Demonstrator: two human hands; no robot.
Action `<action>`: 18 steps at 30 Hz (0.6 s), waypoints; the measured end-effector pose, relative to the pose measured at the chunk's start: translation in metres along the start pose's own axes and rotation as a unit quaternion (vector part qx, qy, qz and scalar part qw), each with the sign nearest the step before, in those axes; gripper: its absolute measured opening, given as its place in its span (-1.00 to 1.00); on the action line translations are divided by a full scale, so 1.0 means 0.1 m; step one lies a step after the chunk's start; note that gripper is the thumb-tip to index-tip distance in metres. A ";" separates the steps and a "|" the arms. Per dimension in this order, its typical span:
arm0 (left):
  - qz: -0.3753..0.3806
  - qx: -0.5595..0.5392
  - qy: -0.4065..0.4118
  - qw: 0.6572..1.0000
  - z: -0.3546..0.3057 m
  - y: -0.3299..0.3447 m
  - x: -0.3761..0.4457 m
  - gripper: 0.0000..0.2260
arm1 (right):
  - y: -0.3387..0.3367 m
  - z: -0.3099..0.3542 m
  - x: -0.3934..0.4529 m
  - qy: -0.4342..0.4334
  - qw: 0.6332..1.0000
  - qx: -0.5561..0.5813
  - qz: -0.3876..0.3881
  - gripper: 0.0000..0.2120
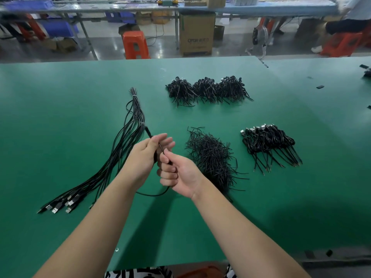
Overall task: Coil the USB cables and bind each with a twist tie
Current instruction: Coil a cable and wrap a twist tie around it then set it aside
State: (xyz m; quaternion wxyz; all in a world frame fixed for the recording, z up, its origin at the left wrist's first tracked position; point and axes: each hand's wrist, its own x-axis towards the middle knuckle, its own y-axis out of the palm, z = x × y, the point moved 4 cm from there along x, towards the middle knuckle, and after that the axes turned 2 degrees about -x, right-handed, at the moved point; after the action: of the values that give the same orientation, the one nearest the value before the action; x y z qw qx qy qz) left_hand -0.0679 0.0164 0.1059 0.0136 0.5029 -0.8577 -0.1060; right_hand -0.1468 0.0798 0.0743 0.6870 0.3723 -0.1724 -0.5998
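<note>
Head view: left hand (147, 152) and right hand (176, 173) grip a black cable (160, 148)

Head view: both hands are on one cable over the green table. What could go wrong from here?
1. The cable is pinched between the left hand and right hand, and its slack loop hangs below the right hand; the coil may spring loose before a tie goes on.
2. The tie pile is a tangle, so pulling one tie may drag out several.
3. The uncoiled bundle lies close by the left forearm and might be swept out of order.
</note>
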 end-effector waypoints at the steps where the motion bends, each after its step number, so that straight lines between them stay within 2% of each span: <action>1: -0.030 -0.060 0.005 0.998 0.00 0.03 0.02 -0.68 | 0.01 -0.04 0.01 0.004 1.000 0.002 -0.001 -0.62; 3: -0.069 -0.175 -0.013 0.982 -0.04 0.06 0.07 -0.65 | 0.00 -0.12 0.02 0.018 1.000 0.002 -0.008 -0.62; 5: -0.080 -0.227 -0.038 0.970 -0.10 0.05 0.11 -0.65 | -0.04 -0.18 0.00 0.024 1.000 0.010 -0.009 -0.63; 7: -0.063 -0.237 -0.057 0.968 -0.13 0.03 0.11 -0.69 | -0.08 -0.18 -0.01 0.023 0.999 0.031 0.004 -0.64; 9: -0.007 -0.232 -0.068 0.970 -0.18 0.02 0.08 -0.72 | -0.12 -0.15 -0.03 0.025 0.998 0.052 0.013 -0.66; 11: 0.104 -0.152 -0.057 0.981 -0.26 -0.03 0.03 -0.71 | -0.18 -0.08 -0.06 0.026 0.998 0.062 0.007 -0.67; 13: 0.242 -0.003 -0.060 0.968 -0.33 -0.05 -0.07 -0.68 | -0.23 -0.02 -0.09 0.021 0.999 0.036 -0.009 -0.66; 14: 0.297 0.082 -0.074 0.949 -0.34 -0.06 -0.13 -0.66 | -0.24 0.00 -0.09 0.021 1.000 0.012 -0.017 -0.63; 16: 0.360 0.247 -0.100 0.894 -0.34 -0.07 -0.21 -0.65 | -0.24 0.04 -0.10 0.027 0.999 -0.026 -0.034 -0.57; 18: 0.355 0.394 -0.118 0.839 -0.29 -0.09 -0.25 -0.69 | -0.23 0.10 -0.11 0.022 0.998 -0.036 -0.047 -0.58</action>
State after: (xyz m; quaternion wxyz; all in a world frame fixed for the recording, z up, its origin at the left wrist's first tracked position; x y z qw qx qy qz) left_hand -0.0444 0.0291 0.1346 -0.2501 0.1102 -0.9420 0.1948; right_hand -0.1718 0.0868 0.0664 0.6744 0.3684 -0.1180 -0.6289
